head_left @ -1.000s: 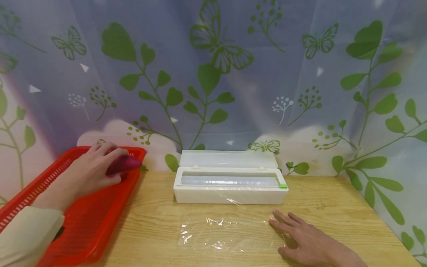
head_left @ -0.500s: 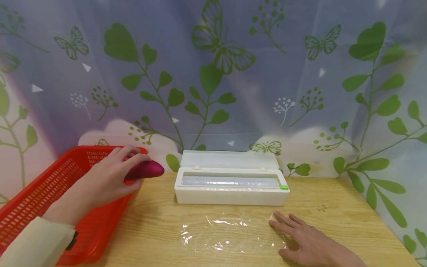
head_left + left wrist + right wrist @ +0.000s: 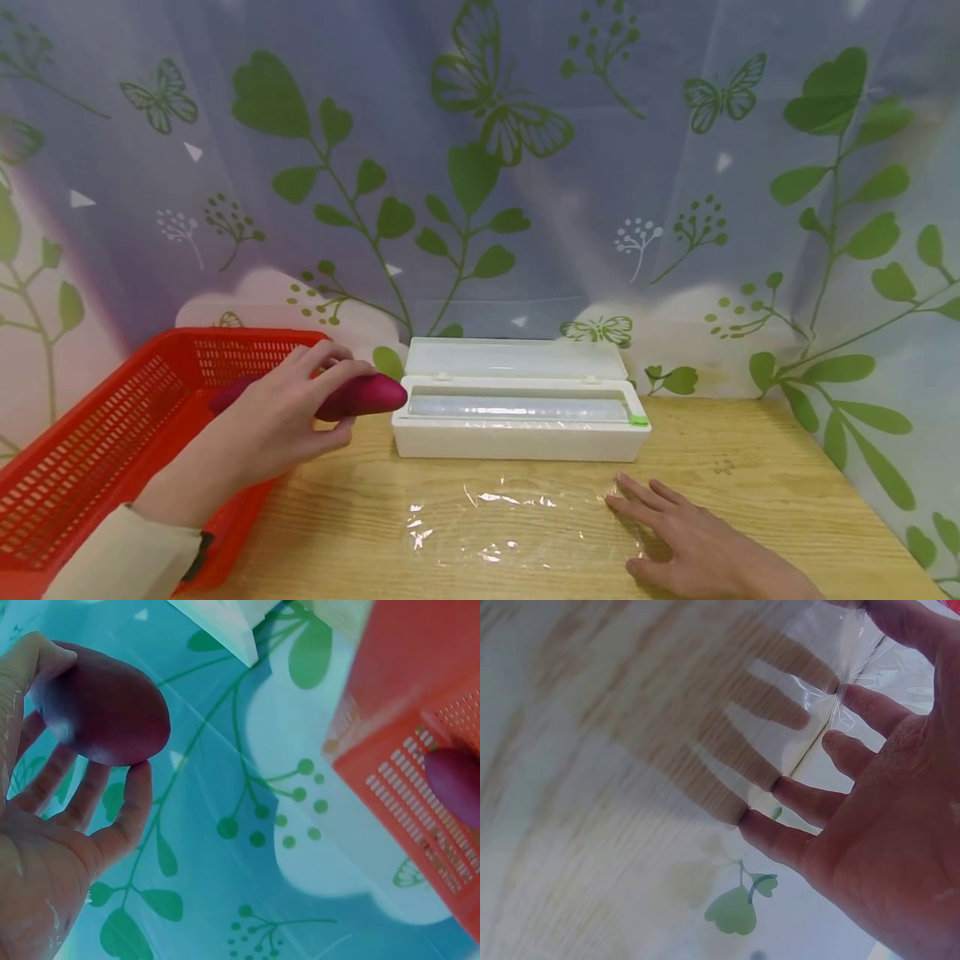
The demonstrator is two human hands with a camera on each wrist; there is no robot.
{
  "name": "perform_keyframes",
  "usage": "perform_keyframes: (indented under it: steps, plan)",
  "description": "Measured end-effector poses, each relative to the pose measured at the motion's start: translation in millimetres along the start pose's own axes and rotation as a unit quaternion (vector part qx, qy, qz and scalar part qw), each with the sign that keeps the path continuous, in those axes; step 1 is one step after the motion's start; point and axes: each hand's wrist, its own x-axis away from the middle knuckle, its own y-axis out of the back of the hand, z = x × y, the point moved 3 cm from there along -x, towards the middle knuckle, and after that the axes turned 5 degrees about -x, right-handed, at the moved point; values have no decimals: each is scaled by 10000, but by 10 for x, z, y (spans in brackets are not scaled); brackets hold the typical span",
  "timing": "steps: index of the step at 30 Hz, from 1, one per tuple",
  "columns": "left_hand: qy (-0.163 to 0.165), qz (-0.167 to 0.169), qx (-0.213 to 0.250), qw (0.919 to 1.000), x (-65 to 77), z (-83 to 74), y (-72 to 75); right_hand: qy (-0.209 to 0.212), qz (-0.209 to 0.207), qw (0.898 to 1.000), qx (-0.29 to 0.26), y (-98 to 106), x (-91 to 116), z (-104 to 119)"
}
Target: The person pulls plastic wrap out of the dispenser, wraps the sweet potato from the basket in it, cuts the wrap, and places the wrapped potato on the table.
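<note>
My left hand (image 3: 281, 417) grips a smooth purple-red vegetable (image 3: 367, 394) with a tapered end, in the air between the red basket (image 3: 247, 500) and the cling film box (image 3: 517, 443). In the left wrist view, thumb and fingertips pinch this vegetable (image 3: 112, 709) from opposite sides. A sheet of clear cling film (image 3: 510, 525) lies on the table in front of the white box. At its right end my right hand (image 3: 697, 537) rests with fingers spread, fingertips on the film's edge. The right wrist view shows film (image 3: 862, 652) creased near the fingertips.
Another purple-red vegetable (image 3: 232, 392) lies in the basket at the left, partly behind my left hand. The box's lid (image 3: 517, 358) stands raised, a film roll (image 3: 517, 407) inside and a green slider (image 3: 637, 420) at its right end. A patterned curtain (image 3: 570, 250) hangs behind the table.
My left hand has carried the purple-red vegetable rightward out over the basket's rim to the left end of the box. My right hand stays at the film's edge.
</note>
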Motion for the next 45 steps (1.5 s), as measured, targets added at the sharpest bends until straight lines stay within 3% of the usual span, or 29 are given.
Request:
perform_keyframes:
  steps: [10, 19, 25, 30, 35, 41, 45]
  plan:
    - [-440, -492, 379, 9971, -31, -229, -88, 102, -74, 9997, 208, -15, 6, 0]
    - [-465, -182, 703, 9963, -65, -453, -247, 32, -161, 9996, 227, -6, 9, 4]
    - [-471, -260, 731, 9959, -76, -525, -417, 16, -167, 9996, 215, -32, 9, 3]
    - [-509, -328, 826, 9947, -102, -588, -570, 140, -472, 9980, 405, -16, 27, 21]
    - [-481, -127, 1049, 9932, -128, -688, -739, 132, -501, 9983, 277, 19, 6, 33]
    - [-312, 441, 1428, 9883, -153, -849, -918, 21, -281, 9996, -53, 31, -29, 29]
    - [-298, 747, 1550, 9846, -152, -941, -1037, 118, -527, 9984, 185, 25, 11, 44]
